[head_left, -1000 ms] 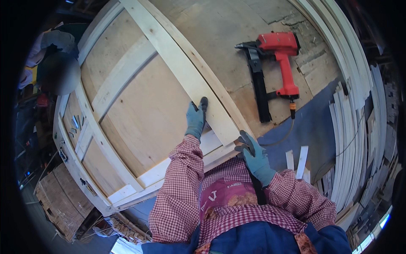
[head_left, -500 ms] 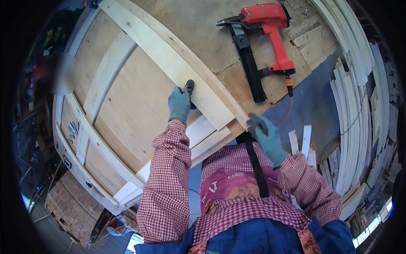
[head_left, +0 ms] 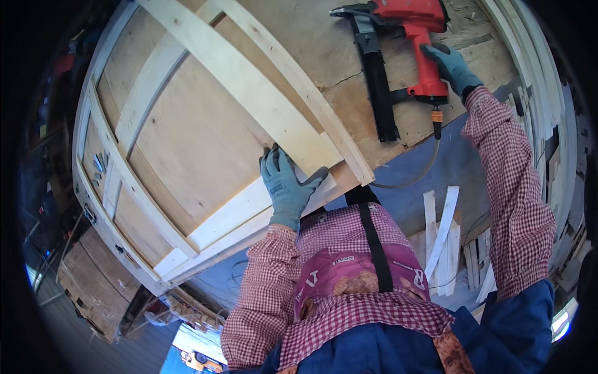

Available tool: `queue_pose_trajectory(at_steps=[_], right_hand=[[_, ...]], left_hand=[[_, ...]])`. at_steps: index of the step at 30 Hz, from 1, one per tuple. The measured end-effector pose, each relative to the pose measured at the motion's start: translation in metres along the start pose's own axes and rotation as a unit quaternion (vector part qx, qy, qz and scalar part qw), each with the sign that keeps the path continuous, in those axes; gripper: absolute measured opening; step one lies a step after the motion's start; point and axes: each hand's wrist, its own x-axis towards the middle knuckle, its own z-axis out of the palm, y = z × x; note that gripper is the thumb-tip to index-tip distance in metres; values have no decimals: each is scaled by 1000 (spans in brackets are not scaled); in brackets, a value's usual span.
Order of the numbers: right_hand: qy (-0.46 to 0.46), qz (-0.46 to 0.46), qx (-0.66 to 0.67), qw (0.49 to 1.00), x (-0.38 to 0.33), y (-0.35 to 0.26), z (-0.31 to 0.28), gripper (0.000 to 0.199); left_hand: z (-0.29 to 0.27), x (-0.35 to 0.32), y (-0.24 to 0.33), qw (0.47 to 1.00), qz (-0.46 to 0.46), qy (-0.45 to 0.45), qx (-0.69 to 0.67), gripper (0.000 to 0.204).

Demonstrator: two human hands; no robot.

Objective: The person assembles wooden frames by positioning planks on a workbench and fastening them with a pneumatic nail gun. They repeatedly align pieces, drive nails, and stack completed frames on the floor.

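My left hand (head_left: 286, 190), in a blue-grey glove with dark fingertips, rests at the near end of a pale wooden slat (head_left: 249, 87). Its fingers are stretched against the slat's left edge, and the thumb points out along the end. This slat lies lengthwise over a framed wooden panel (head_left: 199, 143), with a gap between it and the panel's right-hand rail (head_left: 299, 87). My right hand (head_left: 455, 67), gloved alike, closes on the handle of a red and black staple gun (head_left: 427, 75), which lies on the bench. Part of the grip is hidden behind the fingers.
An air hose (head_left: 430, 165) runs from the gun's base under the panel's corner. The wooden bench top (head_left: 336, 56) carries the work. Long pale strips (head_left: 542, 100) are stacked at right; short offcuts (head_left: 445, 230) stand below. A brown stack (head_left: 96, 287) sits at lower left.
My left hand has slid toward the slat's near end. The slat has moved left, parting from the right-hand rail. My right hand has gone from the panel's corner up to the staple gun's handle.
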Motion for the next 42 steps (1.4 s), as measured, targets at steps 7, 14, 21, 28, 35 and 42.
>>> queue_pose_trajectory(at_steps=[7,14,21,28,35,42], right_hand=[[-3,-132,-29,991,20,-11,10,73],[198,-178,-200,943,-39,-48,19,84],[228,-193,-155,942,-136,-77,49,58],[257,-312,-294,866,-159,-56,95,56],[201,-236,-234,922,-180,-87,130,58],[-129,-61,24,989,-155,-100,95,56]], left_hand=[[10,-3,16,999,-8,2,54,109],[8,-1,15,999,-33,1,24,106],[4,-1,18,999,-19,-8,41,106],[1,3,22,999,-28,-7,15,100],[20,-3,10,997,21,78,21,92],[26,-7,5,993,16,98,59,91]])
